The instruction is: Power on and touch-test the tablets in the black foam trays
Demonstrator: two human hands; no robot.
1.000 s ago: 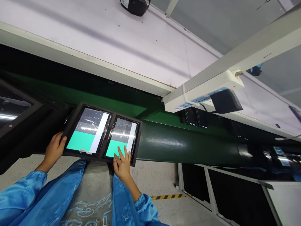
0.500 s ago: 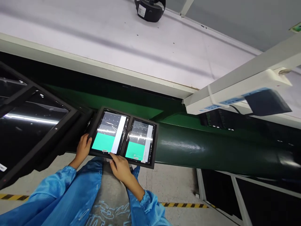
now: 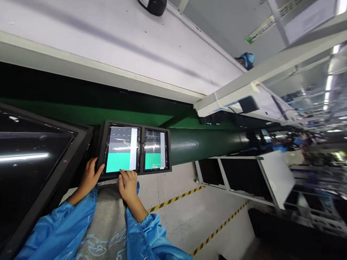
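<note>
A black two-compartment tray [image 3: 141, 155] rests on the dark green belt in front of me. In its left compartment lies a lit tablet [image 3: 119, 160], and a second lit tablet [image 3: 153, 157] lies in the right one. Both screens show green, grey and white areas under a glossy film. My left hand [image 3: 89, 177] is closed round the tray's lower left edge, thumb on the near side. My right hand [image 3: 128, 185] is at the near edge of the left tablet, fingers stretched out, with a fingertip touching the bottom of its screen.
Larger black trays [image 3: 69, 153] stand close on the left. Beyond the green belt [image 3: 187, 142] runs a white shelf [image 3: 121, 39]. A power strip [image 3: 214, 104] hangs at the right. Grey-framed racks [image 3: 238, 177] stand at the right; blurred people are far off.
My view has swung to the right, bringing more of the workshop into sight. The left hand stays on the tray edge; the right hand's fingertip remains at the left tablet's lower edge.
</note>
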